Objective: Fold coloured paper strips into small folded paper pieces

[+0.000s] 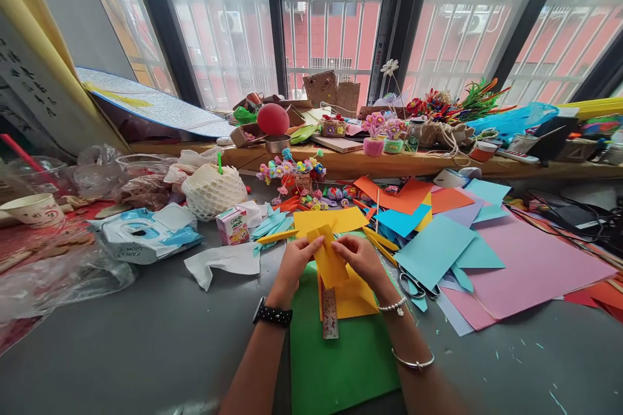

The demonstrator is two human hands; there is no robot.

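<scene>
My left hand (298, 262) pinches the upper left part of a yellow paper piece (329, 267), its thumb lying on the front. At the right edge of that piece, my right hand (361, 258) has its thumb and fingers closed on the paper. The piece is held up over a green cutting mat (335, 373). Beneath it, a short patterned ruler (329, 323) rests partly on another yellow sheet (359, 297), its upper end hidden by the held paper. A larger yellow sheet (304, 222) lies just beyond my hands.
Scissors (411, 285) lie right of the mat, partly under blue paper (435, 249). Large pink paper (540, 266) spreads farther right. To the left are a wet-wipe pack (143, 233), a tissue (226, 264), and a small box (232, 227). Crafts line the window ledge (413, 162).
</scene>
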